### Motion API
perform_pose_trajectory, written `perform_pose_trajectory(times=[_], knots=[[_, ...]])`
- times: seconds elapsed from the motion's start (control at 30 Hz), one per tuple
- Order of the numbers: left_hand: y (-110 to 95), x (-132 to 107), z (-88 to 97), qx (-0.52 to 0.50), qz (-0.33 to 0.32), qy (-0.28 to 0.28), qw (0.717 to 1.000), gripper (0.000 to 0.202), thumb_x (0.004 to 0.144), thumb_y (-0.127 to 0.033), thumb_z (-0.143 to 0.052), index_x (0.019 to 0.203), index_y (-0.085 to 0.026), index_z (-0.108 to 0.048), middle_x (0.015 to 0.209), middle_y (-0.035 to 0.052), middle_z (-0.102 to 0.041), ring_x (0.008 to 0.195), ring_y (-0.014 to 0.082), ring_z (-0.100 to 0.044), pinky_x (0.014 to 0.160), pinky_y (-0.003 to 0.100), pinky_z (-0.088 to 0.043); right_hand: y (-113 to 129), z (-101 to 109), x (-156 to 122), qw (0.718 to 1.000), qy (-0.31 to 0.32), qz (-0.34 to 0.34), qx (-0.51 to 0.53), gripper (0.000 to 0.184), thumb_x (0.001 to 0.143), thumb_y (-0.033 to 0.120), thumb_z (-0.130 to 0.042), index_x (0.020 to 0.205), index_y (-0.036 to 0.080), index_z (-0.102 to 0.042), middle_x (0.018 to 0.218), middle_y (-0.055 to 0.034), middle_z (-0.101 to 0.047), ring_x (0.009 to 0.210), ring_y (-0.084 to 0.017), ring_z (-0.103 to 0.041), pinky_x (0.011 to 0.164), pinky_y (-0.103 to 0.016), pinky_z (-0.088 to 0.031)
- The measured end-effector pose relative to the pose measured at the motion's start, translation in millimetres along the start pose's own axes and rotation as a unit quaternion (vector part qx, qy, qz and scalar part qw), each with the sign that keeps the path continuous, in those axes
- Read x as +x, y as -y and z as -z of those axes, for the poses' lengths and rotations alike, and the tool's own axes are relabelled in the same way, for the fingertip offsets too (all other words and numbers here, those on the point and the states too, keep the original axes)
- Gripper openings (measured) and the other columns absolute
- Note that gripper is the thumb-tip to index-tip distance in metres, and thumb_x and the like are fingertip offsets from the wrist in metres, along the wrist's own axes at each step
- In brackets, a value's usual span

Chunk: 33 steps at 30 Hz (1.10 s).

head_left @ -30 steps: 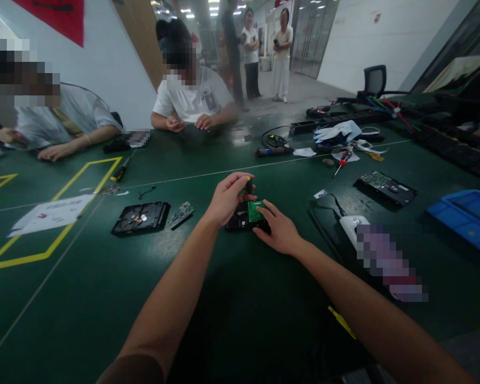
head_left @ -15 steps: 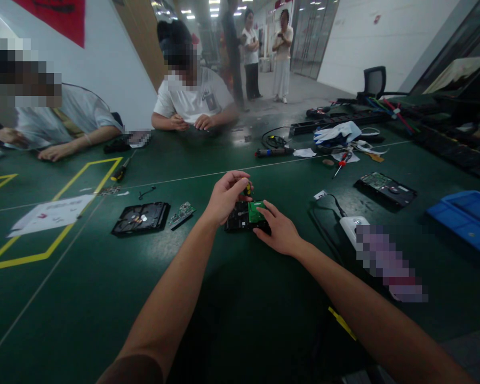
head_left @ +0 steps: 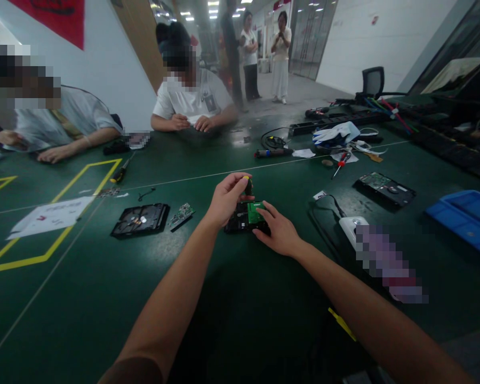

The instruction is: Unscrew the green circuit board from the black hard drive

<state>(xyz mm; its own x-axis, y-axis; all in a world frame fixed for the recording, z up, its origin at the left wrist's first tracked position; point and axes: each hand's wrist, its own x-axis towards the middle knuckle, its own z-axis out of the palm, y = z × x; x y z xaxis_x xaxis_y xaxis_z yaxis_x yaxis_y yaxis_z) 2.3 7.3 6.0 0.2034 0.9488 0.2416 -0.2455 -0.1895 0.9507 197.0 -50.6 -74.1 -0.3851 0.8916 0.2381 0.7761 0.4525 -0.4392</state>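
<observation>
My left hand [head_left: 225, 199] pinches the short black-and-yellow handle of a screwdriver [head_left: 248, 185], held upright over a hard drive [head_left: 235, 223]. Its tip is hidden behind my fingers. The drive lies flat on the table, with a green circuit board [head_left: 255, 212] on its upper face. Thumb and fingers of my right hand [head_left: 280, 230] grip the drive's right end, fingertips on the board. To the left lie another hard drive [head_left: 139, 220] and a loose circuit board [head_left: 181, 217].
On the right are a third hard drive [head_left: 385, 190], a blue tray [head_left: 466, 221] and a white power strip [head_left: 354, 230] with a cable. A red screwdriver [head_left: 341, 164], gloves [head_left: 336, 133] and a pen-shaped tool [head_left: 274, 153] lie farther back. Two people sit across the table.
The screwdriver handle has turned slightly between my left fingers, showing less yellow on its side. My right hand and the hard drive stay in place.
</observation>
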Motion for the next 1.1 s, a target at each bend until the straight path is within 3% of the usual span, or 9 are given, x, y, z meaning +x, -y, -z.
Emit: perform_pose_trajectory(times=[0.33, 0.77, 0.87, 1.1], knots=[[-1.7, -0.1, 1.3, 0.048, -0.008, -0.034, 0.998, 0.027, 0.084, -0.038, -0.079, 0.093, -0.020, -0.061, 0.090, 0.0020, -0.064, 0.079, 0.0129, -0.063, 0.065, 0.024, -0.059, 0.6, 0.8, 0.4, 1.000, 0.009, -0.015, -0.003, 0.067, 0.097, 0.051, -0.059, 0.156, 0.026, -0.040, 0.169, -0.0135, -0.029, 0.140, -0.038, -0.052, 0.107, -0.057, -0.050], [-8.8, -4.6, -1.2, 0.068, -0.006, 0.068, 0.995, 0.031, 0.091, -0.045, -0.071, 0.114, -0.023, -0.074, 0.105, 0.0062, -0.068, 0.096, 0.0175, -0.065, 0.072, 0.027, -0.063, 1.8, 0.8, 0.5, 1.000, 0.003, -0.008, -0.008, 0.065, 0.097, 0.049, -0.060, 0.154, 0.026, -0.043, 0.168, -0.0139, -0.032, 0.141, -0.038, -0.051, 0.107, -0.055, -0.051], [-9.1, -4.4, -1.4, 0.061, -0.002, 0.052, 0.997, 0.032, 0.091, -0.046, -0.071, 0.113, -0.023, -0.073, 0.107, 0.0065, -0.069, 0.099, 0.0185, -0.065, 0.070, 0.026, -0.062, 1.1, 0.5, 0.4, 1.000, 0.002, -0.005, -0.008, 0.066, 0.097, 0.050, -0.060, 0.155, 0.025, -0.042, 0.168, -0.0139, -0.032, 0.142, -0.038, -0.050, 0.107, -0.055, -0.051], [-9.0, -3.3, 1.2, 0.115, -0.039, 0.029, 0.992, 0.028, 0.087, -0.040, -0.076, 0.106, -0.020, -0.073, 0.096, 0.0046, -0.068, 0.083, 0.0141, -0.064, 0.068, 0.025, -0.060, 0.1, 1.1, 0.4, 1.000, 0.005, -0.004, -0.002, 0.067, 0.097, 0.052, -0.059, 0.155, 0.024, -0.042, 0.168, -0.0145, -0.031, 0.143, -0.038, -0.049, 0.108, -0.056, -0.050]])
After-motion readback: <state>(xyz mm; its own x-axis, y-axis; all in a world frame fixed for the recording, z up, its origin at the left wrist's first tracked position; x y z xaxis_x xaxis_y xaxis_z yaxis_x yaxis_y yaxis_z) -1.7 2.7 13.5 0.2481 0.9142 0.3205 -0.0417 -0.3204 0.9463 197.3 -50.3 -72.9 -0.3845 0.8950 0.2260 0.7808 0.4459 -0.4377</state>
